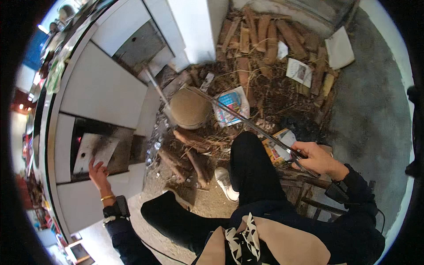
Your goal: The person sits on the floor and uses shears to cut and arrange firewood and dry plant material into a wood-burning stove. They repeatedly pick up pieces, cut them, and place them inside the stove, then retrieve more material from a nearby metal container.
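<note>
My left hand [99, 174] is at the lower edge of a pale panel [94, 147] with a small dark hole. Its fingers are partly spread, and whether they touch the panel cannot be told. The panel stands tilted in the sooty opening [124, 139] of a white-tiled stove [102, 87], with a small red glow beside its upper left edge. In my right hand [319, 159] is a pair of long metal fire tongs [251, 126]. They reach across the floor towards a round brown-topped stool or container [189, 107], their far tips above its rim.
Split firewood [261, 33] and dry twigs lie heaped at the back. Loose logs [198, 169] are near my feet. A printed packet [232, 106] and paper scraps [299, 72] lie about. A second stove opening [140, 48] has a stick-like handle [157, 86] by it.
</note>
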`<action>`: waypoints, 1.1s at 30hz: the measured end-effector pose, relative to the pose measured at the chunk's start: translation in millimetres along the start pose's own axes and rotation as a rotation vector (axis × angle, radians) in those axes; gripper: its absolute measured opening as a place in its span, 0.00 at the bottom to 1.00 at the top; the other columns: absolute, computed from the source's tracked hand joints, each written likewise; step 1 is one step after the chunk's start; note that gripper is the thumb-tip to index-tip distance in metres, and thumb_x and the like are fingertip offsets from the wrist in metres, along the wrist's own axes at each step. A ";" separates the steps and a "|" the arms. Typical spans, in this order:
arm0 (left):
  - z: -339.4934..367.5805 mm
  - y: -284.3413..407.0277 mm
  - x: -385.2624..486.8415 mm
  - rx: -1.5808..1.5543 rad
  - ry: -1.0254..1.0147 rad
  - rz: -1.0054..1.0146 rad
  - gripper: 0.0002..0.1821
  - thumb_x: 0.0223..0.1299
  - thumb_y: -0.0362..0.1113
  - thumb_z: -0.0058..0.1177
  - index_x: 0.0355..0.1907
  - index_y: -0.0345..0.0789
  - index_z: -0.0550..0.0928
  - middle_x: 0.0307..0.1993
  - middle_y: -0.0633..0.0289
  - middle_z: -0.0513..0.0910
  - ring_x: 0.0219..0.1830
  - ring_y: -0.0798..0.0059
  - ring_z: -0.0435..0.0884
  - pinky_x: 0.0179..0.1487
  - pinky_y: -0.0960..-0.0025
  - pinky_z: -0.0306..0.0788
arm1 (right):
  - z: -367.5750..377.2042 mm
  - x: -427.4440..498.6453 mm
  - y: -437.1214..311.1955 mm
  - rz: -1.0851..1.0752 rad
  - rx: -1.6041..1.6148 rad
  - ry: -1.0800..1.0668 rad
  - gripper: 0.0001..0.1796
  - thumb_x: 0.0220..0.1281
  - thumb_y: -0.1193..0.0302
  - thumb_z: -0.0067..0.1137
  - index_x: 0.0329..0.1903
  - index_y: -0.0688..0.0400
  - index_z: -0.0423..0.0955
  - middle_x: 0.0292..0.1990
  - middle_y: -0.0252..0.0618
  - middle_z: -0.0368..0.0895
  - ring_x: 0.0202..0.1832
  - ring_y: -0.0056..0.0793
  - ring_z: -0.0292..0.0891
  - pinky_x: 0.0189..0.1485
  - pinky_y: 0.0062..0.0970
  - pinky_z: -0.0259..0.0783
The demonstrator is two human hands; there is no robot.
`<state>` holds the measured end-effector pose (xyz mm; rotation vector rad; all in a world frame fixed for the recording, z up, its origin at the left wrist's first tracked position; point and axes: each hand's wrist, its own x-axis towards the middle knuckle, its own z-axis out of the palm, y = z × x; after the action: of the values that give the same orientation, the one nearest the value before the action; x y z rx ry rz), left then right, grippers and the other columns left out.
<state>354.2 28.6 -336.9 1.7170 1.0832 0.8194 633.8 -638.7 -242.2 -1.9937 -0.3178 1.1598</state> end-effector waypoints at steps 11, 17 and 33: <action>-3.1 -5.5 -0.7 -0.033 0.103 -0.222 0.37 0.64 0.25 0.51 0.75 0.46 0.60 0.38 0.64 0.80 0.28 0.81 0.75 0.24 0.78 0.65 | -26.0 -17.9 53.3 -0.036 0.138 0.252 0.09 0.64 0.68 0.51 0.39 0.62 0.73 0.31 0.29 0.72 0.34 0.17 0.66 0.38 0.22 0.63; 16.0 -42.2 -71.9 0.104 -0.058 -0.293 0.33 0.65 0.28 0.55 0.72 0.44 0.64 0.38 0.64 0.81 0.28 0.80 0.77 0.24 0.77 0.67 | -51.6 41.3 92.5 0.082 0.227 0.317 0.20 0.69 0.55 0.58 0.30 0.59 0.70 0.23 0.28 0.64 0.22 0.18 0.57 0.23 0.27 0.53; -0.3 -93.8 -165.8 0.221 -0.053 -0.098 0.22 0.60 0.24 0.54 0.59 0.27 0.75 0.29 0.62 0.82 0.22 0.78 0.77 0.24 0.75 0.71 | -36.6 -12.5 104.1 -0.127 0.905 0.133 0.12 0.67 0.68 0.61 0.45 0.58 0.69 0.21 0.28 0.65 0.20 0.15 0.58 0.22 0.20 0.53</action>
<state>260.0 -105.3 -434.2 1.8408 1.2489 0.6067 639.7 -732.6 -301.3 -1.2162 0.1422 0.8572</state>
